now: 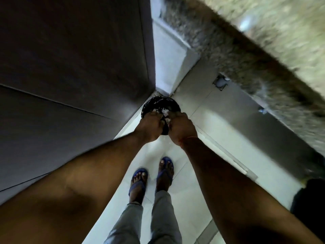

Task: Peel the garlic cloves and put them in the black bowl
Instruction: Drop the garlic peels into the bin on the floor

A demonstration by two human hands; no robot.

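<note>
I am standing and looking straight down. A round black container (pixel 158 104) with a shiny black inside stands on the floor in the corner between the dark cabinet and the white wall. White papery garlic peel flakes (pixel 163 111) lie in it. Both hands hang close together right above its near rim. My left hand (pixel 150 126) points its fingers down towards the flakes. My right hand (pixel 179 126) is curled, with white peel scraps (pixel 169 119) at its fingertips. The picture is blurred. No garlic clove can be made out.
A dark cabinet front (pixel 70 76) fills the left. A speckled stone counter edge (pixel 237 55) runs across the upper right. My feet in blue sandals (pixel 152 175) stand on the white tiled floor (pixel 198 199). A floor drain (pixel 220 82) sits beneath the counter.
</note>
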